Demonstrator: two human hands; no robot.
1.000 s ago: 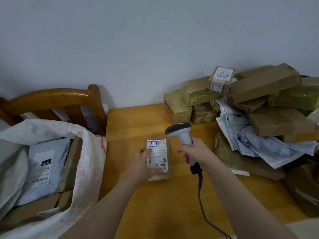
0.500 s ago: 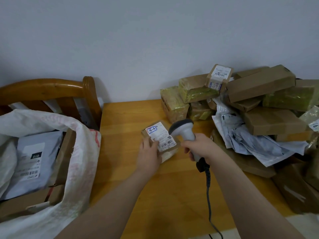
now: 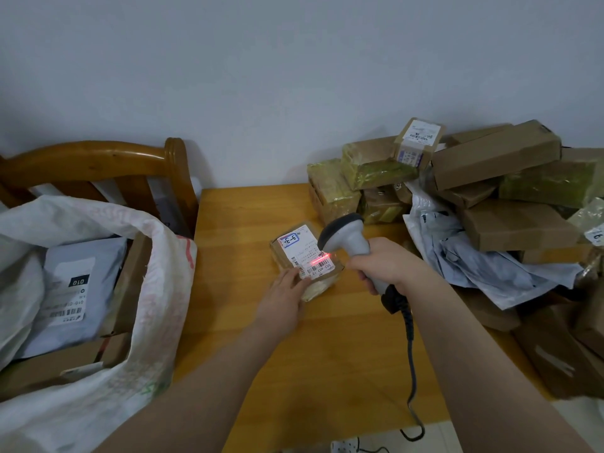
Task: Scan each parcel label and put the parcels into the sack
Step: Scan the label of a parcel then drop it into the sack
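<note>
A plain pale wall filled the upper half of the view. Below it lay the counter, a smooth yellow-brown wooden top with a straight grain, its far edge against the wall.

At 8 o'clock a big white woven sack stood open beside the counter, its rim folded outward, with a grey plastic mailer and brown cardboard inside. Behind it, at 10 o'clock, curved the glossy wooden back of a chair.

At 3 o'clock a loose pile of parcels covered the counter's right side: flat brown cartons, boxes wrapped in shiny yellowish tape, and crumpled grey mailers.

Near the middle of the counter lay the small parcel, a squat cardboard box bound in clear tape, label up. Its long axis ran from 11 o'clock to 5 o'clock, with the blue-framed "3-3" at the 11 o'clock end and the barcode at the 5 o'clock end.

The right grip was curled round the handle of the grey scanner, whose dark head pointed toward 9 o'clock and down at the white label. A black cable trailed from the handle toward 6 o'clock.

The left grip lay with fingers spread flat on the parcel's 7 o'clock corner, holding it down.

A thin red scan line glowed across the barcode.
</note>
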